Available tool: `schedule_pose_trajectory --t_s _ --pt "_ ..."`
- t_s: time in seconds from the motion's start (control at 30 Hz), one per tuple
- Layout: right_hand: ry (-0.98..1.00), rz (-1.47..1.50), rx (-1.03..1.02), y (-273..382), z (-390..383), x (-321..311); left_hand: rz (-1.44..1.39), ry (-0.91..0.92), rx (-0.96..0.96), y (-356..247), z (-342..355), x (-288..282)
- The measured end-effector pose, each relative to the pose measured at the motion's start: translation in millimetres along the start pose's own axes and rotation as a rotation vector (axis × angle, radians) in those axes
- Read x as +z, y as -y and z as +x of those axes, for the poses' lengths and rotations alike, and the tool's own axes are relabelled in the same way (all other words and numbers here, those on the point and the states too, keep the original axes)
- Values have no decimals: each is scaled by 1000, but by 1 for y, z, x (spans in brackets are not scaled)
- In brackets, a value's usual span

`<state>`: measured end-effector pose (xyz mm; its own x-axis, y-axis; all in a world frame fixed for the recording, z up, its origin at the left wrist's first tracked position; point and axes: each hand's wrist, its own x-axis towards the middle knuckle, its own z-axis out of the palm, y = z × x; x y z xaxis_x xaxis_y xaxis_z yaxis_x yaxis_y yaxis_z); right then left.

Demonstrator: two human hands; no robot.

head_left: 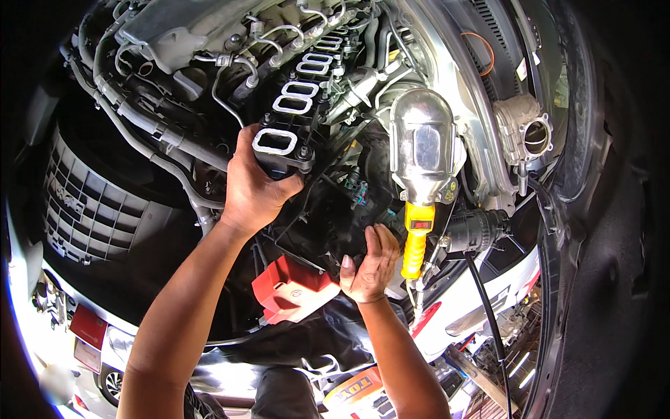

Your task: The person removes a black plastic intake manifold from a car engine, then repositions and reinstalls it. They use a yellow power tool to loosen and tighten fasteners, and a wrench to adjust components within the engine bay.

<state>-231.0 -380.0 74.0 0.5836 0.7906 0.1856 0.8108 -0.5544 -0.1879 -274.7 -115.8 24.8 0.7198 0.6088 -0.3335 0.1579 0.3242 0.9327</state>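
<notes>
A long black intake manifold (285, 167) lies across the engine, with a row of port openings ringed by pale gaskets on its upper face. My left hand (259, 187) wraps round its near end, thumb on the side nearest me. Lower and to the right, my right hand (371, 269) has its fingers stretched and its thumb apart, against a dark part in the engine bay. Shadow hides what its fingertips touch. Just left of that hand sits a red plastic cover (293, 290).
A work lamp (417, 241) with a yellow handle and metal shield hangs right of my hands. Beyond it is a metal throttle body (523, 133). Metal fuel lines (283, 31) run along the engine top. A black grid-patterned shroud (91, 202) stands at left; a black cable (488, 314) hangs at right.
</notes>
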Motion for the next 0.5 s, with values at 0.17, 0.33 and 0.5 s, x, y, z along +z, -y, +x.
schedule_pose_trajectory --t_s 0.17,0.33,0.5 --pt "-12 18 -7 -1 0 -1 -48 28 -111 -6 6 -3" --pt "-34 26 10 -4 -7 2 -31 2 -67 -9 13 -2" --pt "-85 149 8 5 4 -8 -84 31 -91 -4 15 -5"
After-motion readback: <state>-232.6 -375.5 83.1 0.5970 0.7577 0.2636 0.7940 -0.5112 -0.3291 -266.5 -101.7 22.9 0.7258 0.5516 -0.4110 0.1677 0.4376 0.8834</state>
